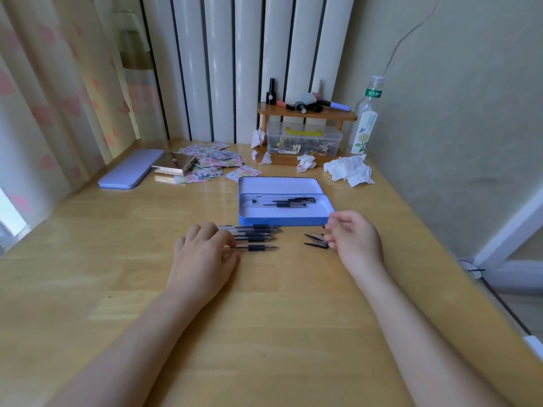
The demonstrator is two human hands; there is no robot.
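The left hand (205, 255) lay flat on the wooden desk (273, 324), fingers resting on a row of uncapped pens (256, 237), the right hand (354, 239) at the loose pen caps (316, 240) just beside it, fingers loosely curled, gripping or not could not be told, with the open blue tin (283, 220) just beyond, holding more pens.

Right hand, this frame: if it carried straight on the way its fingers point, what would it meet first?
Probably the loose black pen caps on the desk, right at the fingertips of the right hand; whether they already touch is unclear. Beyond them lies the row of pens.
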